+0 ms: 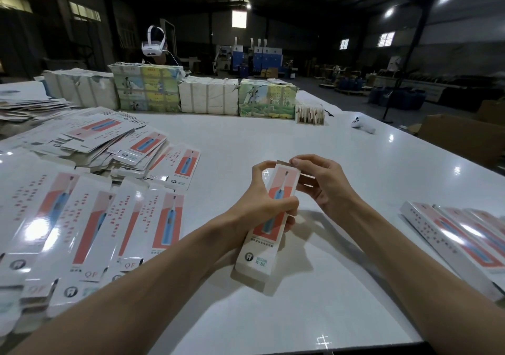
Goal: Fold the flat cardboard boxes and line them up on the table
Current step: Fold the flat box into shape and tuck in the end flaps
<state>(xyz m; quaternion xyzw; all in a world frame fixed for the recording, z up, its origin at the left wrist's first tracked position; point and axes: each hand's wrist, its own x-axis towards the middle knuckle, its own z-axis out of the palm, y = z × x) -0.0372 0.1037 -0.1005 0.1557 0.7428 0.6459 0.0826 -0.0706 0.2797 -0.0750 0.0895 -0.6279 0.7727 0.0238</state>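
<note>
At the far left, the flat boxes lie fanned out on the white table, printed side up, with a looser heap of them behind. They look like thin, glossy card: very light, stiff along the printed panels, weak at the scored folds, and probably slick under dry fingers.

In the middle, one box is held up off the table, already opened into a long sleeve. Its near end tilts down toward the person. The left hand is wrapped round its middle, fingers curled across the front panel and the forefinger reaching up to the far left corner. This seems the right place to hold it, by the long edges, since squeezing the broad faces would dent them.

Just to the right, the right hand pinches the end flap at the far end between thumb and forefinger, the other fingers loosely bent beneath. Whether the flap is partly tucked in is hard to tell from this angle. It will want a gentle push along its crease, not force.

At the far right, a row of folded boxes lies side by side near the table's edge, touching one another. The held box would likely go beside them.
</note>
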